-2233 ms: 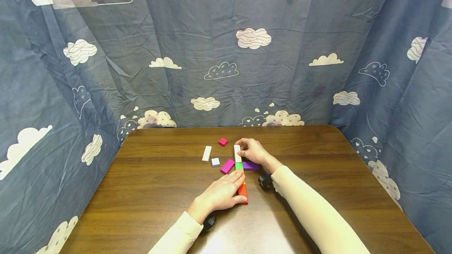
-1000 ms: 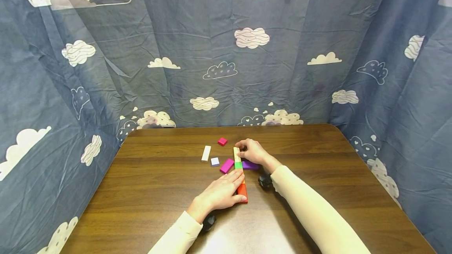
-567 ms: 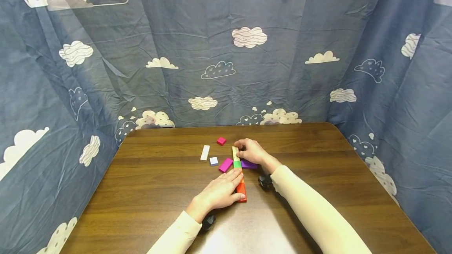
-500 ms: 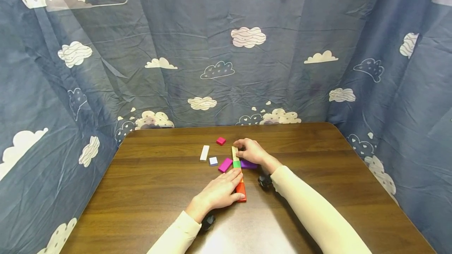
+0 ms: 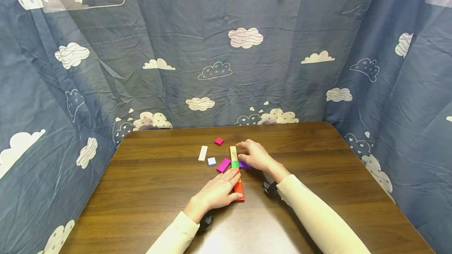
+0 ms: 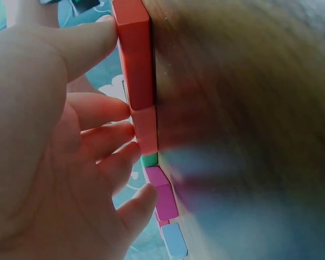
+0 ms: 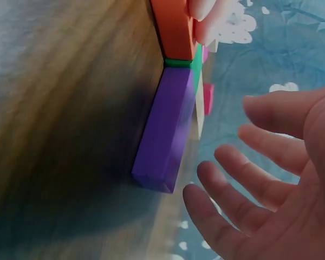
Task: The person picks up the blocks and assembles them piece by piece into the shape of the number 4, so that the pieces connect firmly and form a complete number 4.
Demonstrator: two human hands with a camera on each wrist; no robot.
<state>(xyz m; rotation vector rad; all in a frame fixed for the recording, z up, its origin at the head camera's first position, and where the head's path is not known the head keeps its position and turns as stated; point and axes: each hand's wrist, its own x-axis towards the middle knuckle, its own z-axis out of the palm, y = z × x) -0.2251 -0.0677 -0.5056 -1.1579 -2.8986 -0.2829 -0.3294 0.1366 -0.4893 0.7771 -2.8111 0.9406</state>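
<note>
In the head view, several blocks form a straight row: a red block (image 5: pixel 239 192) nearest, an orange-red block (image 7: pixel 175 30), a small green block (image 5: pixel 235 164) and a pale wooden block (image 5: pixel 234 153) farthest. My left hand (image 5: pixel 215 192) lies over the near part of the row. Its thumb touches the red block and its straightened fingers rest along the red and orange-red ones. A purple block (image 7: pixel 162 130) sticks out to the right beside the green one. Over it, just right of the pale block, my right hand (image 5: pixel 258 156) holds nothing, fingers apart and relaxed.
Left of the row lie a magenta block (image 5: pixel 224 165), a small pale-blue block (image 5: pixel 211 162), a white block (image 5: pixel 203 154) and a small crimson block (image 5: pixel 219 141). The brown table (image 5: pixel 148 191) ends at a blue cloud-patterned curtain (image 5: pixel 197 85).
The far block showed a white top at first, then a pale wooden one. My right hand has since let go of it and moved slightly right. The left hand stays on the row.
</note>
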